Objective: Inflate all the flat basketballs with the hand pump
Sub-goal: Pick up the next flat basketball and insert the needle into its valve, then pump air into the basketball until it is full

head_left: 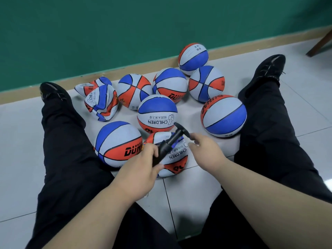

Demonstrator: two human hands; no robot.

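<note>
Left hand (142,164): closed around the lower barrel of the black hand pump (167,143), fingers over the top and thumb underneath. The pump slants up and away from this hand, with its T-handle (180,129) at the far end and the plunger rod partly drawn out.

Right hand (204,150): open, fingers loosely extended, holding nothing. Its fingertips lie just beside the T-handle; contact cannot be confirmed.

Directly beneath the pump and between the two hands lies a sagging, partly flat basketball (177,159) on the tiled floor (188,194). The needle end of the pump is hidden behind the left hand.

Just left of the left hand sits a round basketball (115,141). Beyond the T-handle sits another round basketball (157,114). Far left of the left hand lie crumpled flat basketballs (101,101). Beyond and to the right of the right hand sits a large round basketball (224,115), with four more round ones farther off toward the green wall (107,33).
</note>
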